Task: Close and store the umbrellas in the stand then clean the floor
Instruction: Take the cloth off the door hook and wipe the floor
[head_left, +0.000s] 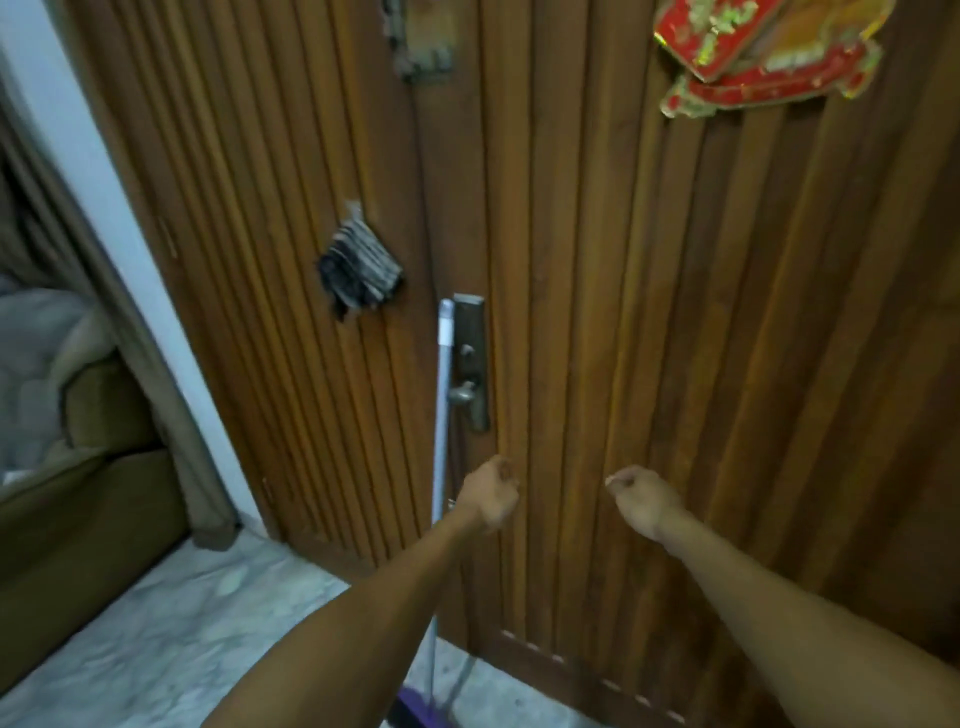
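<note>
Head view: left hand (488, 499) and right hand (644, 499) each curled in an empty grip; broom handle (444, 395) leans at the door (597, 312) edge.

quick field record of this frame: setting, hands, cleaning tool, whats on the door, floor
setting: facing a slatted wooden door, sofa at left
left hand: fingers curled, holding nothing, beside the pole
right hand: fingers curled, holding nothing
cleaning tool: broom, pale pole leaning on the door by the handle plate; purple head at the bottom edge
on door: dark striped cloth, red and gold ornament
floor: pale marbled tiles
umbrellas: none in view
</note>
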